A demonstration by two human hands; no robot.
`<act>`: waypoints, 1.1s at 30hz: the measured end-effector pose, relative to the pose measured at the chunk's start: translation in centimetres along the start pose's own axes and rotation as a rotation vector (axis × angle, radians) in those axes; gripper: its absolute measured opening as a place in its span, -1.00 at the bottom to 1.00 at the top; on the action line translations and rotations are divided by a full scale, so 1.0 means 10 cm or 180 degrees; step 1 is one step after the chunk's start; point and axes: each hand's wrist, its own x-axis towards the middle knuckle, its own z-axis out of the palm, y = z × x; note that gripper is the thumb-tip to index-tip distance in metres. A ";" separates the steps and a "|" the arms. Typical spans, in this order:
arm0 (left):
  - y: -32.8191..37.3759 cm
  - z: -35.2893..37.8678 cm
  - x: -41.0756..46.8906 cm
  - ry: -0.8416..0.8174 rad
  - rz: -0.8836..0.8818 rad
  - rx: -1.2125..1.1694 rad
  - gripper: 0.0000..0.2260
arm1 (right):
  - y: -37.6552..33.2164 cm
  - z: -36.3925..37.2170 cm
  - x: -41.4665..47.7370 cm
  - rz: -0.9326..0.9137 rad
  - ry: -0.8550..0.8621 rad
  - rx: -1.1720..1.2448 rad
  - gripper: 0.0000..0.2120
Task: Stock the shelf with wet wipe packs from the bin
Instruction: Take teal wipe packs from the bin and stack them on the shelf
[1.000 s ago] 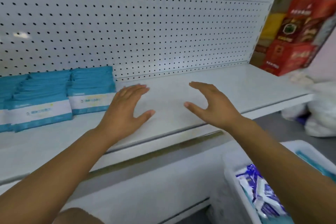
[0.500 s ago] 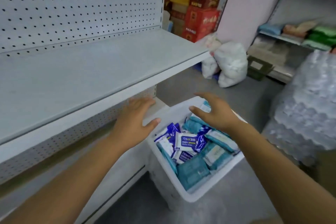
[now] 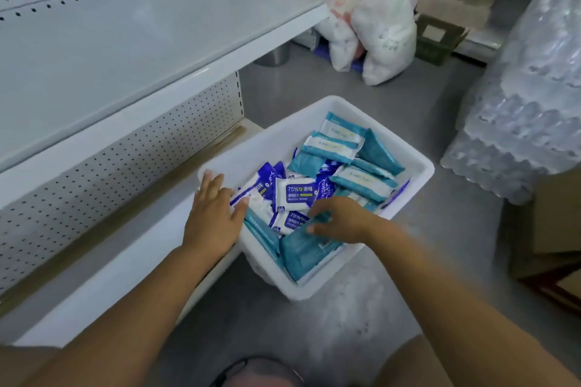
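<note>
Head view, leftmost, shows the white shelf [image 3: 125,41], which sits above and to the left of the work. Its front lip juts out over a perforated panel [image 3: 119,166].

Below it the left hand [image 3: 213,217] lies flat on the near-left corner of the white bin [image 3: 418,173]. The fingers are straight and close together and the thumb is spread toward the packs. It holds nothing. It looks well placed to steady the bin, which stands on the floor against the shelf base, while the other hand pulls.

Inside the bin the wet wipe packs lie jumbled. White-and-blue alcohol wipe packs [image 3: 297,195] are in the middle. One teal pack [image 3: 301,251] leans against the near wall, and more teal packs [image 3: 339,141] are piled at the far end.

The right hand [image 3: 342,220] is down on the top edge of the leaning teal pack with its fingers curved over it. Motion blur hides whether they have closed on it.

The step appears to be picking the next pack. To do it well:
- Close the thumb and fingers across the pack's narrow width, not on a corner, because the soft film could slip or crumple.
- Lift straight up, clear of the neighbouring packs, so they are not dragged over the rim.
- Swing the pack outward first, since the shelf lip lies on the way up.

White plastic sacks [image 3: 386,38] and shrink-wrapped bottles [image 3: 528,104] stand further right, well apart from the bin.
</note>
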 end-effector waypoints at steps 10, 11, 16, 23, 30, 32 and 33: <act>0.19 -0.08 0.08 -0.0497 -0.0315 0.0601 -0.46 | -0.03 0.21 0.16 -0.0167 0.0067 -0.0915 -0.42; 0.21 -0.08 0.09 -0.0515 -0.0333 0.0621 -0.47 | -0.03 0.21 0.16 -0.0183 0.0093 -0.0907 -0.43; 0.20 -0.05 0.11 -0.0468 -0.0335 0.0428 -0.62 | -0.05 0.18 0.14 -0.0169 0.0155 -0.0831 -0.54; 0.24 -0.12 0.09 -0.0072 -0.0448 -0.0676 -0.82 | -0.08 0.07 0.03 0.0064 0.0472 0.0137 -0.74; 0.56 -0.66 -0.15 0.0386 -0.0470 -0.2679 -0.69 | -0.29 -0.28 -0.23 0.0278 0.1642 0.2010 -0.76; 0.58 -0.80 -0.21 0.0619 -0.0054 -0.2592 -0.84 | -0.44 -0.35 -0.31 0.0271 0.1711 0.2595 -0.75; 0.58 -0.87 -0.23 0.0776 0.0146 -0.2372 -0.84 | -0.52 -0.37 -0.35 0.0238 0.1696 0.2863 -0.75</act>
